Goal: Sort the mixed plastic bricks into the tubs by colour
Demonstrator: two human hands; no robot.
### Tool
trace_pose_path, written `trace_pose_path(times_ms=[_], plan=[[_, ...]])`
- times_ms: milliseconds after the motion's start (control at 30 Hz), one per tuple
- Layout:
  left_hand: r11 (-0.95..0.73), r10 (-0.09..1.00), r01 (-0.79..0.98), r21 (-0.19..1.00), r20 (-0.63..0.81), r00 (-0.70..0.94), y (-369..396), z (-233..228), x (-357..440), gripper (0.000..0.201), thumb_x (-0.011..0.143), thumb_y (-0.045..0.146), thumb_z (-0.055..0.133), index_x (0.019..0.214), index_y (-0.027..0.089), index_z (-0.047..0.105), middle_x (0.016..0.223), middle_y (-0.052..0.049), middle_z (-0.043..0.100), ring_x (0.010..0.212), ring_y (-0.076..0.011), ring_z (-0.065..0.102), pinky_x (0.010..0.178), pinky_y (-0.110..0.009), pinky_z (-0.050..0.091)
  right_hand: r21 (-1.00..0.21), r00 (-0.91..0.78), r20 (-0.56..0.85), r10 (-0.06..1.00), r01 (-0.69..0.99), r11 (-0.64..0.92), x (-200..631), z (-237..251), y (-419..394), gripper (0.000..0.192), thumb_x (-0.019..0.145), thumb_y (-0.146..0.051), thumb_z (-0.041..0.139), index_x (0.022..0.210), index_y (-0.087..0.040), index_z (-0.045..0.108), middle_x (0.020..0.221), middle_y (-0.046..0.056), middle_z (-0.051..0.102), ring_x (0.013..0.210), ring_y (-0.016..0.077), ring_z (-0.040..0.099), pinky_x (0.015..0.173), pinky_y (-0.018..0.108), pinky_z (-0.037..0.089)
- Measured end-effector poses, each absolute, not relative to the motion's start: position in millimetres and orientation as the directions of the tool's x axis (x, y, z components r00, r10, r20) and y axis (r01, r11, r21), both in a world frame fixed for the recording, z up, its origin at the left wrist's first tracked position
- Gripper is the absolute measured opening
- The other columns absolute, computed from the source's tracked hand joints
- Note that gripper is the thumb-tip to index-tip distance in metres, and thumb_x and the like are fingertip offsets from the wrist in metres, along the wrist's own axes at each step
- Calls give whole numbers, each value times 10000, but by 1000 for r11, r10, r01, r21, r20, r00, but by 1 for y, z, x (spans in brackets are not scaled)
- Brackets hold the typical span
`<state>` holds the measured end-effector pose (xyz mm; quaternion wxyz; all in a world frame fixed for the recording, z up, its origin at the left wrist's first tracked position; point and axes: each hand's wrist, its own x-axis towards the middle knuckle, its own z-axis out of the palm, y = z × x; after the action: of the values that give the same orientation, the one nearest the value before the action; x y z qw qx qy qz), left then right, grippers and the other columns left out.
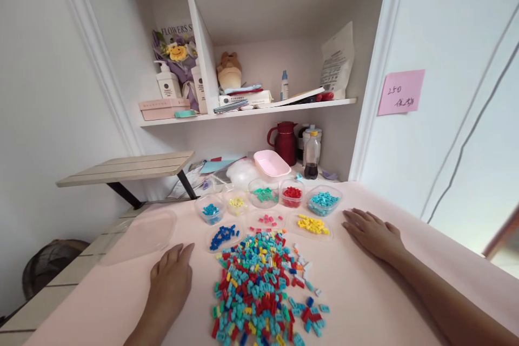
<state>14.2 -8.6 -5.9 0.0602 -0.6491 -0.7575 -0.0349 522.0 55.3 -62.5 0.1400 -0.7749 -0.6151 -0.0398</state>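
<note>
A heap of small mixed-colour bricks [261, 286] lies on the pink table [373, 303] in front of me. My left hand [170, 278] rests flat on the table just left of the heap, fingers together and holding nothing. My right hand [371, 232] lies flat to the right of it, fingers spread, beside a clear lid with yellow bricks [312, 224]. Behind the heap sit a lid of dark blue bricks [223, 236] and a lid of pink bricks [267, 220]. Further back stand clear bowls of blue [211, 210], yellow [236, 203], green [264, 193], red [292, 193] and light blue [323, 200] bricks.
An empty clear lid [144, 235] lies at the table's left edge. Behind the bowls are a pink tub [271, 165], a dark red jug [285, 142] and a bottle [311, 154]. A wooden shelf board [127, 167] juts out at left. Shelves with clutter rise behind; a pink note [400, 92] sticks to the wall.
</note>
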Motion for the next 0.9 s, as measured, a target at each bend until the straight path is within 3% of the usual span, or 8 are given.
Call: trace_pose_path(times_ms=[200,300,400,467,533,667,800,900], plan=[[141,979,990,14,147,-141,-9,-7,13,538,914,143,225,1374,229,491,1444,-103,453,1325,-219,380,1061,-434,272,-293,268,232,935,936,-196,523,-56,54,496,883,-474,342,1315,-330,537,1446,12,475,1334,310,391,1055,553,289],[142,979,990,11,146,-142,-10,-4,14,542,916,137,214,1376,219,488,1444,-110,452,1325,-218,385,1058,-426,277,-503,369,266,890,841,-199,525,-45,49,503,858,-446,385,1302,-282,553,1404,71,509,1267,317,470,1007,507,369],[141,981,990,-2,139,-139,-11,-2,16,544,915,131,214,1379,215,486,1445,-112,450,1325,-217,386,1054,-419,281,-737,536,322,781,660,-149,523,-25,36,500,851,-420,395,1280,-237,575,1312,129,564,1165,318,551,863,434,474],[143,981,990,-2,135,-141,-11,-2,16,538,913,132,227,1376,216,488,1443,-111,452,1326,-218,384,1055,-418,276,-829,607,333,722,553,-84,516,-7,25,459,839,-416,425,1221,-242,613,1205,129,628,1081,319,595,781,417,497],[143,980,990,1,140,-142,-11,-2,16,533,911,134,240,1374,215,490,1441,-112,453,1326,-222,382,1056,-420,270,-885,572,344,745,462,54,503,10,14,392,831,-405,460,1125,-233,654,1106,110,679,1028,300,625,782,398,504],[138,979,990,4,150,-137,-10,-4,16,535,907,132,240,1370,213,497,1436,-118,457,1317,-229,389,1051,-425,271,-888,299,386,873,376,264,461,37,-6,362,847,-446,510,1067,-203,666,987,97,717,961,266,654,875,397,505],[134,977,991,4,166,-133,-11,-6,16,542,903,133,232,1370,211,496,1433,-116,461,1316,-233,384,1055,-431,260,-765,-20,400,916,543,346,421,43,-17,392,884,-517,488,1156,-278,636,1235,72,642,1134,285,576,956,444,472],[131,975,991,11,177,-131,-13,-8,17,551,894,125,236,1375,205,491,1435,-119,458,1324,-234,372,1058,-426,253,-633,-186,383,905,660,404,400,35,-15,414,911,-509,447,1224,-288,604,1314,67,590,1229,288,505,1016,474,426]])
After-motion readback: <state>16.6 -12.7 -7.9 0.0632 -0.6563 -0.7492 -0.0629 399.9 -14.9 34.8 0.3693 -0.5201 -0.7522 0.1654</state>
